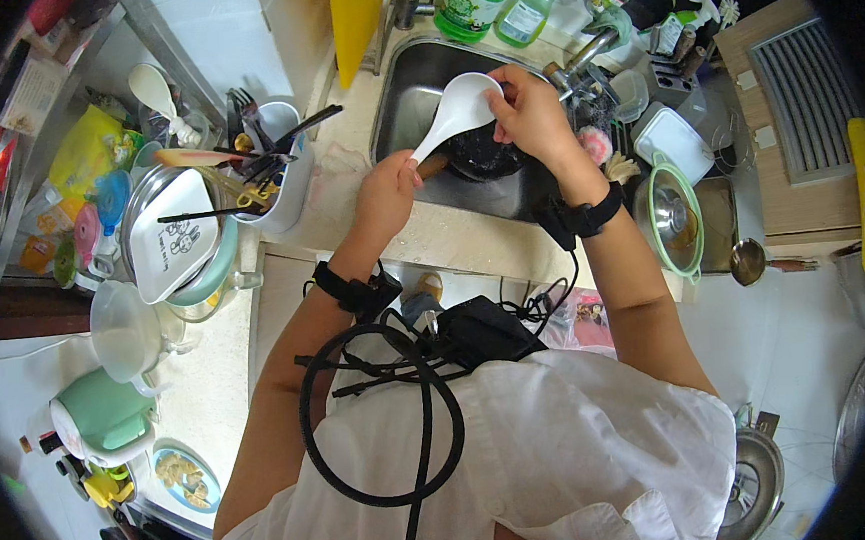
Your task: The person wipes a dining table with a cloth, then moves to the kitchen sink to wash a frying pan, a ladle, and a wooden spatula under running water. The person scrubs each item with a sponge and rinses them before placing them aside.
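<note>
Over a stainless steel sink (420, 94) I hold a white ladle (464, 104) between both hands. My left hand (386, 198) grips the end of its handle, and my right hand (530, 112) pinches the rim of its bowl with thumb and fingers. Beneath the ladle a dark wet pan (486, 153) lies in the sink, its brown handle (433, 166) pointing towards my left hand. The faucet (586, 52) stands just beyond my right hand. Part of the pan is hidden by the ladle and my right hand.
Green detergent bottles (472, 0) line the sink's back edge. On the left are a white utensil holder (295, 182) and stacked bowls with a white square plate (174, 239). A green-rimmed colander (676, 219) and a metal ladle (748, 261) lie at the right. Black cables (382, 416) hang before my shirt.
</note>
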Tool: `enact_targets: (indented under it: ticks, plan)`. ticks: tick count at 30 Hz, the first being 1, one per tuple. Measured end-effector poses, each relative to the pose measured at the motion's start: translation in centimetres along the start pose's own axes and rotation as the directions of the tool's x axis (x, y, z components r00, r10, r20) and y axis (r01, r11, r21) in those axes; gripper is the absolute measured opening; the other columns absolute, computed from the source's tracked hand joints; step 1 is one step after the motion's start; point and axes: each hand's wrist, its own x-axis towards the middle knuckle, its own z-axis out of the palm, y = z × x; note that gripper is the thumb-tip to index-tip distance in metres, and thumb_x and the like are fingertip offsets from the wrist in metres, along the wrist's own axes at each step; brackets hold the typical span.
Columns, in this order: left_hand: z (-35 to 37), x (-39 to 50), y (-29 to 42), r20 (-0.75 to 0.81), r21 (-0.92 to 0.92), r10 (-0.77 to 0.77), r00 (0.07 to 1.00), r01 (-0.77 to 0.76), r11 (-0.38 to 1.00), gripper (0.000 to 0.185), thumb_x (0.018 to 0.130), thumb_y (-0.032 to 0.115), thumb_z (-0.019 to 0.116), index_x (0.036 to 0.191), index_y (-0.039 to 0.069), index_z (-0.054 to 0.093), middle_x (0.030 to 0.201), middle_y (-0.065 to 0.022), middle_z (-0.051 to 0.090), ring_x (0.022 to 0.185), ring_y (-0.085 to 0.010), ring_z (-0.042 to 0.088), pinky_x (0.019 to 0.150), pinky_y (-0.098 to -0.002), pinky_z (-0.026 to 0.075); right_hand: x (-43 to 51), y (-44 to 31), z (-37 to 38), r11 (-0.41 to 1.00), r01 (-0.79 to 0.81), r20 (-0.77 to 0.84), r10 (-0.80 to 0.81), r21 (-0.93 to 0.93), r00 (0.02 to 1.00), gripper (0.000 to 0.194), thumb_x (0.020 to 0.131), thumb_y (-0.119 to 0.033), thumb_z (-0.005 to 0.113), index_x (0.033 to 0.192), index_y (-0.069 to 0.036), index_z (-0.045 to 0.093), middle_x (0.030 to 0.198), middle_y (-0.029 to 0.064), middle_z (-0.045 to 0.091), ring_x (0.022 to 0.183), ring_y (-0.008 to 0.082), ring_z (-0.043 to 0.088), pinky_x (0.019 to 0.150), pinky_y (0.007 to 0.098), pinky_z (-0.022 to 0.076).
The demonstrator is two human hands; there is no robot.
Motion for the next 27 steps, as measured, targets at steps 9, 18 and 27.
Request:
enact_targets:
  ticks: [9, 18, 27]
  plan:
    - [-4.5, -2.6, -0.8, -0.143, 0.328, 0.126, 0.982, -0.073, 0.942, 0.047, 0.076, 0.014, 0.055, 0.118, -0.003, 0.044, 0.113, -0.0231, 0.046, 0.105, -0.0373, 0.045, 0.089, -0.0399, 0.038, 2.0, -6.1, 1.6, 0.89, 0.246, -0.503, -0.425, -0.384, 0.752, 0.013, 0.083, -0.009, 0.054, 0.085, 0.004, 0.051, 0.061, 0.0109, 0.06, 0.051, 0.0166, 0.063, 0.045, 0.0254, 0.0481]
    - [-6.1, -4.7, -1.9, 0.06, 0.267, 0.042, 0.997, -0.057, 0.962, 0.04, 0.074, 0.009, 0.052, 0.112, -0.005, 0.05, 0.108, -0.0226, 0.05, 0.101, -0.0367, 0.048, 0.088, -0.0391, 0.039, 3.8, -9.8, 8.2, 0.842, 0.399, -0.397, -0.527, -0.363, 0.751, 0.016, 0.075, -0.011, 0.06, 0.085, -0.003, 0.05, 0.063, 0.0172, 0.058, 0.058, 0.0324, 0.059, 0.052, 0.0378, 0.0478]
    - [-7.6, -5.3, -2.9, 0.111, 0.311, 0.048, 0.993, -0.081, 0.947, 0.035, 0.074, 0.011, 0.053, 0.105, -0.004, 0.055, 0.101, -0.0218, 0.053, 0.094, -0.0357, 0.052, 0.082, -0.0403, 0.043, 5.4, -8.8, 13.2, 0.732, 0.577, -0.092, -0.644, -0.361, 0.759, 0.016, 0.075, -0.011, 0.057, 0.087, -0.005, 0.049, 0.067, 0.017, 0.057, 0.065, 0.0365, 0.057, 0.055, 0.0415, 0.046]
